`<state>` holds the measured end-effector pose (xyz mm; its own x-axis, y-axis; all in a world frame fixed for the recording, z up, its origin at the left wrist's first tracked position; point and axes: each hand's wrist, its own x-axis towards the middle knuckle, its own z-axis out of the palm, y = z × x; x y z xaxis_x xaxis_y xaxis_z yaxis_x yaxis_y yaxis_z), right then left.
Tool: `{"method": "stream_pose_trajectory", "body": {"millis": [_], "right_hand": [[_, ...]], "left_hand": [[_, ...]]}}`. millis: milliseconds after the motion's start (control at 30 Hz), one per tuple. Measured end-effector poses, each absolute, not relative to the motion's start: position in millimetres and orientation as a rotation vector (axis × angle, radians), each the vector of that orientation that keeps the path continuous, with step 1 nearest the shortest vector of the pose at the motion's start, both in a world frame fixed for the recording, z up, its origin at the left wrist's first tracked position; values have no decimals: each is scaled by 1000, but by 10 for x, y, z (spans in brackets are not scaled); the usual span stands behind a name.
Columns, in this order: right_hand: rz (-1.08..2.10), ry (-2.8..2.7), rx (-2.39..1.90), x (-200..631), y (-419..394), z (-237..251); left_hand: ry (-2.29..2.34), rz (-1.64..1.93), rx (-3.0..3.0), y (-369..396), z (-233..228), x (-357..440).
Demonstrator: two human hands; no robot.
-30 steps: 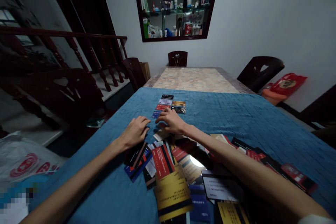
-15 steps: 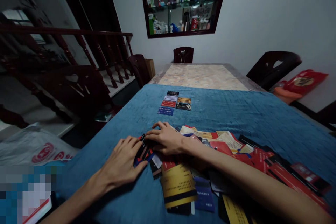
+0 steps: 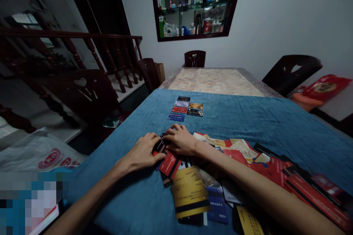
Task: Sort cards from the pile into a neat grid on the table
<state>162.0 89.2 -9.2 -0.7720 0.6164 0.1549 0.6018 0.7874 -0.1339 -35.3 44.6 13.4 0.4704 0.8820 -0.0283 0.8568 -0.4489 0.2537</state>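
Left hand [image 3: 143, 153]: palm down, fingers loosely spread and flat, fingertips on a dark card [image 3: 159, 145] at the left end of the loose heap of cards [image 3: 209, 176]. Not a closed grasp; the card is pressed under the fingers, not lifted clear that I can see.

Right hand [image 3: 182, 141]: also palm down, fingers slightly curled, tips touching the same dark card from the other side. The two hands meet over it (thumb positions hidden, so whether either one pinches the card cannot be told).

A red card [image 3: 169, 164] lies just under and in front of the left fingertips. A gold card with a black stripe [image 3: 190, 193] sits nearer the front edge of the blue cloth [image 3: 248, 117].

The heap runs from the hands toward the right edge of the cloth. A tidy block of six sorted cards [image 3: 185, 109] lies well apart, near the far edge of the cloth, two columns.

Beyond the cloth: bare patterned tabletop [image 3: 215, 80]. Dark wooden chairs [image 3: 195, 58] around the table. Wall niche with shelves [image 3: 194, 3] of bottles and a plush toy. Stair railing [image 3: 82, 51] at left. Room dim.
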Motion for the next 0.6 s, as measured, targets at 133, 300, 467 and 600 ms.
{"method": "stream_pose_trajectory", "body": {"millis": [133, 300, 467, 600], "right_hand": [[130, -2763, -1018, 1630, 899, -101], [130, -2758, -1054, 1650, 907, -107], [111, -2764, -1091, 1640, 908, -95], [100, -2775, -1094, 1637, 903, -89]], "left_hand": [[1551, 138, 2493, 555, 115, -285], [1563, 167, 2482, 578, 51, -261], [1544, 215, 2437, 566, 22, -269], [1539, 220, 2430, 549, 38, -263]]}}
